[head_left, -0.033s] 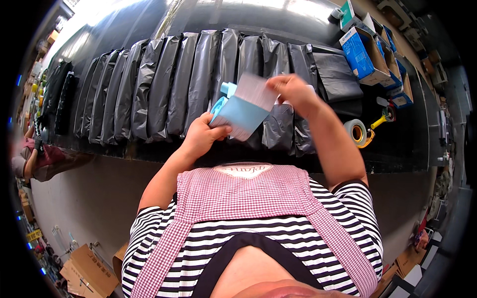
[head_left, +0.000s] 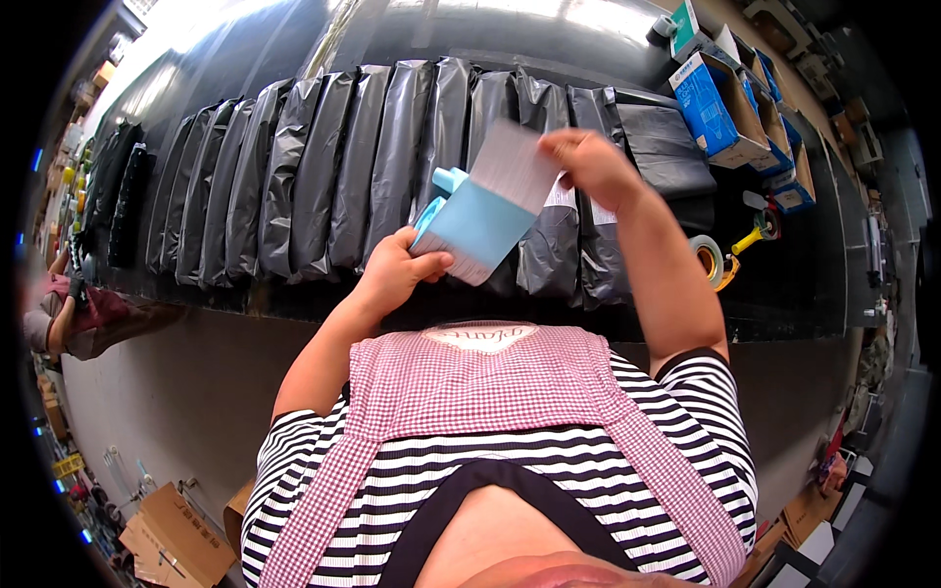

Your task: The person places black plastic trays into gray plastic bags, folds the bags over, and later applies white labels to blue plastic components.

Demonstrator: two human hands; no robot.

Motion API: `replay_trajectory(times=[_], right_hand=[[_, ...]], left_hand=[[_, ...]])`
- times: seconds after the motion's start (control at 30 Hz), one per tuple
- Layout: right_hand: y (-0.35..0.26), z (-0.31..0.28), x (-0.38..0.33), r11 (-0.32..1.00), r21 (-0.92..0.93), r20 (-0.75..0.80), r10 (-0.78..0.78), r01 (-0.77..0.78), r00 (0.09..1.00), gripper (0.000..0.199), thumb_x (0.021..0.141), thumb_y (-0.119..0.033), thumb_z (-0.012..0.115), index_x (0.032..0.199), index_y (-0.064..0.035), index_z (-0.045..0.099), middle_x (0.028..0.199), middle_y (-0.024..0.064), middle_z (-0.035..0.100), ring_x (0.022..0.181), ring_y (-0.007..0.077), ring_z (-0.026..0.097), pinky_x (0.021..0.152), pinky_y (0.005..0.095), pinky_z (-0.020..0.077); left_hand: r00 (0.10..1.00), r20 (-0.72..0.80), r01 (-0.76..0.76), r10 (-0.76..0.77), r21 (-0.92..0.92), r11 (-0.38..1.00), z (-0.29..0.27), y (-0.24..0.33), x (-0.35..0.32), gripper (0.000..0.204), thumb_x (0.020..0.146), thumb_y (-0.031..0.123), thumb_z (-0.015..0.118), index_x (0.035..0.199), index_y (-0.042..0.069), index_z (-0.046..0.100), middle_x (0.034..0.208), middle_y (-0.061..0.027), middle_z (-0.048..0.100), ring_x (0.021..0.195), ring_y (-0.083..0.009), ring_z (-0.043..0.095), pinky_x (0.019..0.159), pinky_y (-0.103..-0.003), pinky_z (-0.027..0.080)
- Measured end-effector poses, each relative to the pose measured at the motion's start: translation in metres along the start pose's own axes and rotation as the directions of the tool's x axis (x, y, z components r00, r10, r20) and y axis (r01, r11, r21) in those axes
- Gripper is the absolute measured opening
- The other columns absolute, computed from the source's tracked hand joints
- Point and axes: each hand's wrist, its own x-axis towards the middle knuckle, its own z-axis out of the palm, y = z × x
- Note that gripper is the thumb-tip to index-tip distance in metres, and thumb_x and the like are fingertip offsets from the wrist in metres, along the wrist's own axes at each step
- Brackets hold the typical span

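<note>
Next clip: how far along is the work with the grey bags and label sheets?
Done: a long row of filled grey bags lies overlapping along the black table. In hand: the left hand holds a light blue pad of sheets while the right hand peels a white sheet off it. Left: that sheet is not on any bag yet.

We are raising both forearms in front of our chest. Our left hand (head_left: 397, 269) is curling shut, thumb pressing over the fingers in a pinch. Our right hand (head_left: 588, 162) is lifting higher, wrist bent, fingertips pinching together above and right of the left grip.
</note>
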Motion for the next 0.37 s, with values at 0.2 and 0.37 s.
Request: replay_trajectory(times=[0.2,0.37], right_hand=[[-0.009,-0.028,0.031,0.789,0.384,-0.481,-0.272,0.479,0.833,0.03,0.101,-0.028,0.062,0.114,-0.0017,0.066,0.106,0.0088,0.069,0.094,0.0181,0.068,0.081,0.0342,0.0596],[0.08,0.044,0.062,0.585,-0.526,-0.191,-0.789,0.617,0.585,0.038,0.1,-0.009,0.058,0.138,-0.016,0.061,0.145,0.0176,0.053,0.136,0.0358,0.049,0.112,0.0363,0.0414]], left_hand=[[0.898,0.259,-0.433,0.356,0.371,0.822,-0.002,-0.009,-0.007,0.031,0.077,0.012,0.084,0.103,0.002,0.071,0.108,-0.0076,0.055,0.097,-0.0225,0.061,0.085,-0.035,0.05],[0.728,0.634,-0.677,0.259,0.606,0.418,0.036,-0.001,0.039,0.034,0.082,0.039,0.078,0.093,0.008,0.068,0.107,-0.0141,0.056,0.112,-0.0321,0.058,0.117,-0.064,0.019]])
